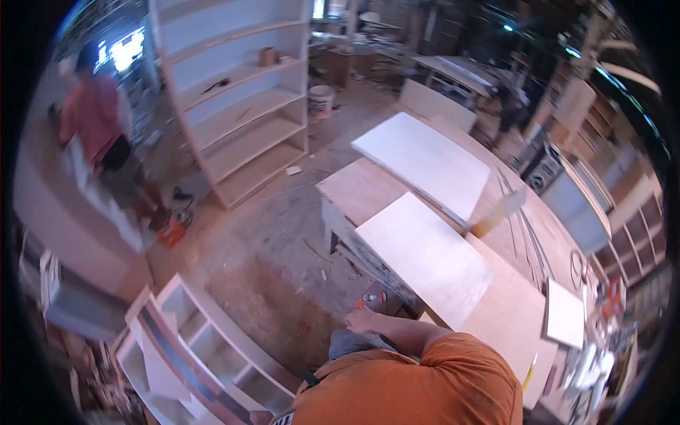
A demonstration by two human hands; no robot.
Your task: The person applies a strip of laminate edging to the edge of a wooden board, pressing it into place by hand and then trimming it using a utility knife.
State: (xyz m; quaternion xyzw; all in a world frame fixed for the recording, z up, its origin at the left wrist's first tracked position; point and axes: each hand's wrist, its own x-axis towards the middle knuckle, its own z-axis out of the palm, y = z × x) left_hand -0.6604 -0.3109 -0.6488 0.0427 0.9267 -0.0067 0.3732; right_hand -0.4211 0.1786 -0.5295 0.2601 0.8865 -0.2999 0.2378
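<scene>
My right arm bends across in front of my orange shirt. My right hand (363, 321) hangs above my grey-clad leg (358, 343), beside the workbench's near left edge; its fingers are too small and blurred to read. Just beyond it lie small orange, red and blue items (382, 296), low by the bench; I cannot tell whether the hand touches them. At the bottom edge a sliver of my left hand (261, 417) shows at the end of a long dark-faced strip (185, 372), which lies over a pale shelf unit (212, 350). Its fingers are hidden.
On the workbench (506, 301) lie white panels (425, 255) and a blurred pale item with an amber end (498, 214). A tall bookcase (244, 106) stands ahead, a bucket (321, 99) beside it. A person (95, 117) in a reddish shirt works at the left.
</scene>
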